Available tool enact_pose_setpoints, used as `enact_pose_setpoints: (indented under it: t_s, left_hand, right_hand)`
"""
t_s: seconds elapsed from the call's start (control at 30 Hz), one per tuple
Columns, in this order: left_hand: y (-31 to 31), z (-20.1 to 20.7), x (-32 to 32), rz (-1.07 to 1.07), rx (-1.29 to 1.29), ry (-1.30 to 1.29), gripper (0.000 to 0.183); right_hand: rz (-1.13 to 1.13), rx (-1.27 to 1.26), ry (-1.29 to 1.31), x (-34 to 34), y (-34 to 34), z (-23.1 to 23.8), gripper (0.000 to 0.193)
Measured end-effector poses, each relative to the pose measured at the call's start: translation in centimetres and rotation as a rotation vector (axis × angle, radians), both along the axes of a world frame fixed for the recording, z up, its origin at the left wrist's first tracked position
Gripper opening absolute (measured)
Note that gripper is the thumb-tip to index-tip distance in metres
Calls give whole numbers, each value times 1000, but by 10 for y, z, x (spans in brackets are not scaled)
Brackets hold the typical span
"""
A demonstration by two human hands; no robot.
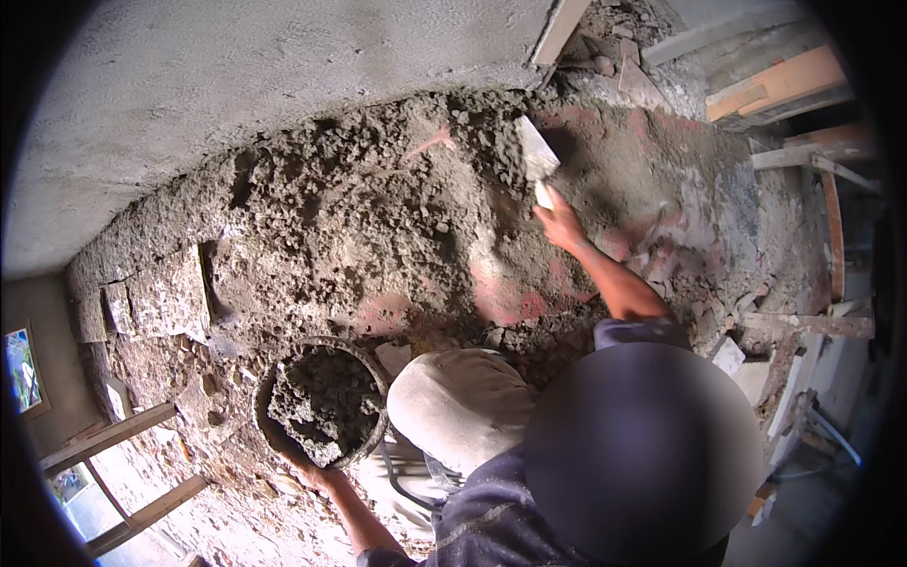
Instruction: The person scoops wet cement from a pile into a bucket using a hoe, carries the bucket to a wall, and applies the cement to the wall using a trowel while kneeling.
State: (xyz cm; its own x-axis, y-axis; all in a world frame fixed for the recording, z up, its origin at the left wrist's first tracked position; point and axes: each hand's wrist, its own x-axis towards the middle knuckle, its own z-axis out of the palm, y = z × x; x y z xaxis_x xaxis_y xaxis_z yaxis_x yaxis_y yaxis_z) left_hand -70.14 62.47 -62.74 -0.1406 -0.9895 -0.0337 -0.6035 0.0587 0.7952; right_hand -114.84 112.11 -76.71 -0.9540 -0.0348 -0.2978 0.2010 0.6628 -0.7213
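My right hand [560, 219] is closed around the handle of a trowel [539, 153]. The trowel's flat, pale blade lies against lumpy grey mortar [378, 208] spread over a wide surface. At the lower left, my left hand [316, 475] grips the near rim of a round dark bucket [265, 416]; part of its fingers is hidden beneath it. Wet grey mortar [324, 402] heaps up inside the bucket. To the right of the trowel the mortar coat looks smoother, with reddish patches.
A rough grey plastered wall [283, 76] borders the mortar on the far side. Wooden boards [784, 85] and debris stand at the right. Broken rubble [208, 385] covers the ground at the left, near wooden bars [109, 439]. A light-coloured trouser knee [458, 406] is beside the bucket.
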Motion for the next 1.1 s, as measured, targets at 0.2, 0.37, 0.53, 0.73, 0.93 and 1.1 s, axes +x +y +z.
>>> enact_pose_setpoints:
  t_s: [0.2, 0.37, 0.53, 0.73, 0.93, 1.1]
  left_hand:
    - [2, -6, -5, -8, 38, 18, 54]
    - [2, -6, -8, 3, 46, 44, 55]
    - [8, -2, -1, 46, 74, 93, 55]
    - [16, 1, 2, 107, 132, 193, 55]
    - [27, 17, 6, 280, 269, 305, 59]
    - [17, 16, 4, 445, 219, 130, 58]
  right_hand:
    - [-637, -388, -250, 9, 18, 16, 42]
    - [-543, -694, -376, 8, -65, 17, 30]
    - [-356, -798, -450, 11, -36, 29, 19]
    - [-381, -916, -465, 11, -39, 30, 23]
    - [-215, -968, -431, 7, -74, 69, 24]
    - [53, -903, -327, 41, -130, 134, 24]
